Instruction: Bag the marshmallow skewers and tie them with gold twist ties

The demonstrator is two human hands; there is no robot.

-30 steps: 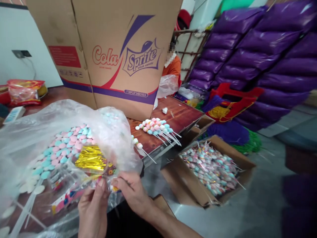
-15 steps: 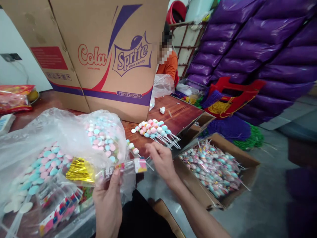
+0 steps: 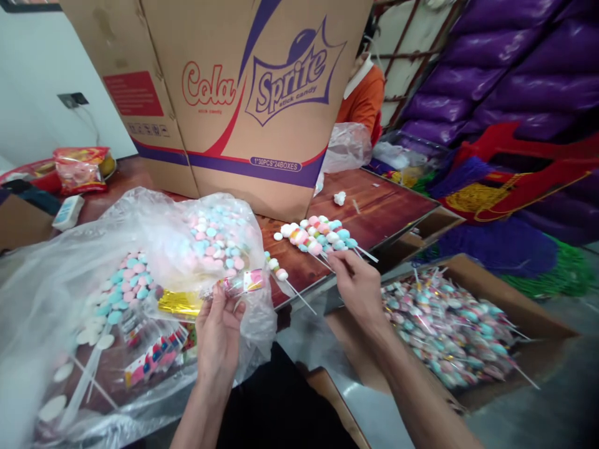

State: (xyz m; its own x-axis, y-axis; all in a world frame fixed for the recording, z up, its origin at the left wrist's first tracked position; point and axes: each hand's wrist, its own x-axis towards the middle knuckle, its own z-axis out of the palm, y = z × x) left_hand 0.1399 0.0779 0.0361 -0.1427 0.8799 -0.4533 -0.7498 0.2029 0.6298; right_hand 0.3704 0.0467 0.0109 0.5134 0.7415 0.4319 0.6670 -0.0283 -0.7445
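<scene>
My left hand (image 3: 219, 340) pinches a clear printed candy wrapper (image 3: 248, 282) between thumb and fingers, over the edge of a clear plastic bag (image 3: 140, 209). My right hand (image 3: 358, 284) is closed at the white sticks of a pile of candy skewers (image 3: 321, 234), threaded with pink, white and blue pieces; its fingertips grip a stick. Between the hands, one lone candy skewer (image 3: 276, 267) lies with its stick past the table edge. Gold twist ties (image 3: 180, 304) and a stack of printed wrappers (image 3: 156, 358) lie left of my left hand.
A large cardboard carton (image 3: 262, 146) stands on the table (image 3: 374, 202). At right below, an open box (image 3: 350, 343) holds many wrapped candy skewers. Loose candies (image 3: 131, 280) lie by the plastic bag. A person in an orange top (image 3: 365, 100) sits behind the carton.
My right hand has moved from beside the lone skewer and wrapper to the sticks of the pile. My left hand still holds the wrapper. The view has shifted left.
</scene>
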